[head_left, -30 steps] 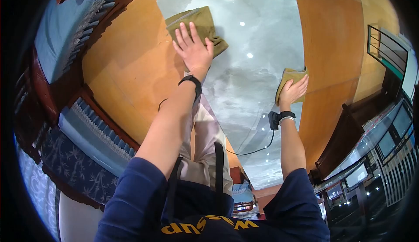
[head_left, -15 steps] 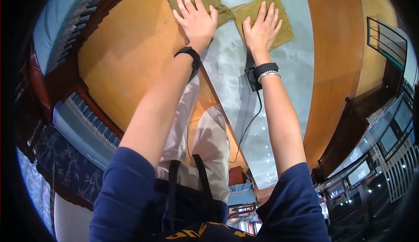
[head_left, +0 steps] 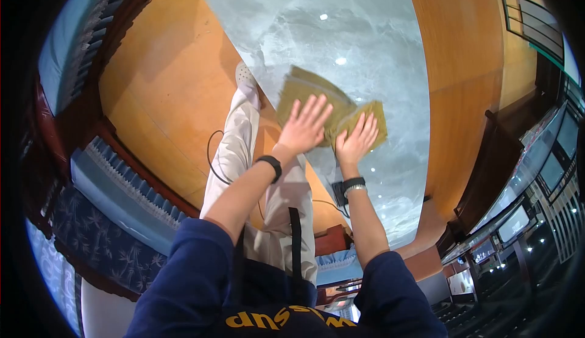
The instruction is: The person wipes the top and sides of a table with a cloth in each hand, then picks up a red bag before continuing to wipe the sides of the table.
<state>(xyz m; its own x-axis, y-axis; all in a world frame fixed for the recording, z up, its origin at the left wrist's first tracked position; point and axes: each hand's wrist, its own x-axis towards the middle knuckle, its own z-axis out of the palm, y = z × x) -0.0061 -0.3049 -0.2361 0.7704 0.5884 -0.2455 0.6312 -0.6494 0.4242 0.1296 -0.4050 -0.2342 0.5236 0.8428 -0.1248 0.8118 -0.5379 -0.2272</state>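
Note:
An olive-green cloth (head_left: 308, 88) lies on the glossy grey marble-patterned tabletop (head_left: 341, 36), with a gather between its left and right parts. My left hand (head_left: 303, 126) rests on the left part, fingers spread and slightly blurred. On the smaller right part lies my right hand (head_left: 356, 143), fingers stretched out flat and thumb apart. Both hands press on the cloth from above rather than wrapping round it. Each wrist carries a black band, and a small black box with a cable (head_left: 339, 190) sits by the right wrist.
Left of the table is an orange-brown floor (head_left: 164, 76), with blue-cushioned chairs (head_left: 122, 192) beyond it. A wooden panel (head_left: 463, 64) runs along the table's right side. A loose black cable (head_left: 210, 155) hangs beside my leg. Dark furniture stands at the far right.
Both hands have drawn the cloth back across the tabletop toward my body. The hands are now closer together, and the far tabletop shows.

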